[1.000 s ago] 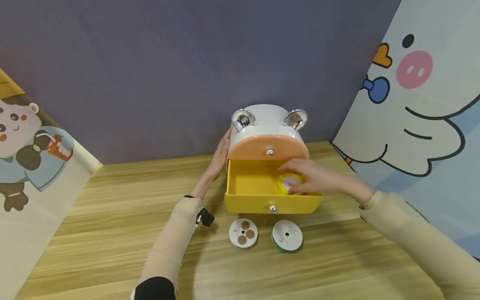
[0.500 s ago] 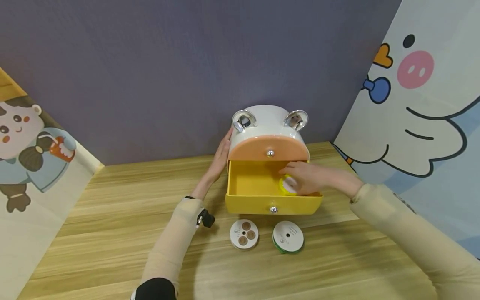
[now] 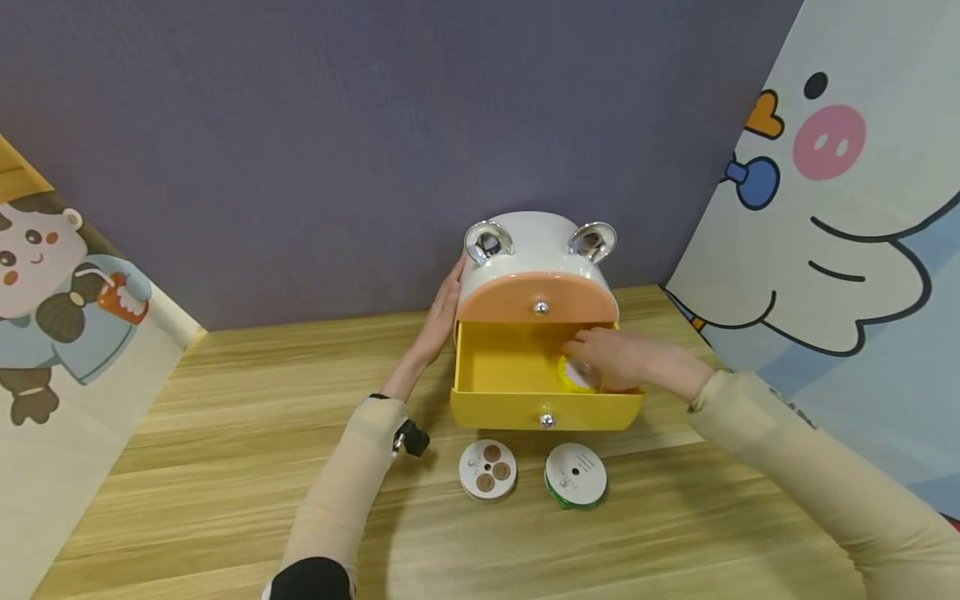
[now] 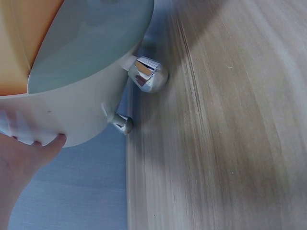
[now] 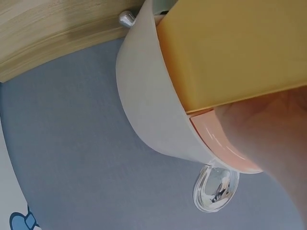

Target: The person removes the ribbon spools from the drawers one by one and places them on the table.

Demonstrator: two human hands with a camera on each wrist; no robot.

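Observation:
A white chest with silver ears point(image 3: 536, 237) stands against the back wall, its yellow lower drawer point(image 3: 510, 358) pulled out. My left hand point(image 3: 438, 317) lies along the chest's left side; in the left wrist view its fingertips point(image 4: 57, 141) rest on the white shell. Inside the drawer, at the right, lies a round white spool with a yellow rim point(image 3: 576, 372). My right hand point(image 3: 615, 358) reaches over the drawer's right side, its fingers bent beside the spool and partly covering it. The thumb is hidden, so I cannot tell whether it pinches the spool.
Two more spools lie on the wooden table before the drawer: a white one with brown circles point(image 3: 487, 470) and a white one with a green edge point(image 3: 575, 475). The orange upper drawer point(image 3: 540, 296) is closed. Printed panels stand left and right point(image 3: 885, 233).
My right hand, earlier spread around the yellow-rimmed spool, has come down over its right side with the fingers drawn closer. The spool has shifted slightly. My left hand stays on the chest.

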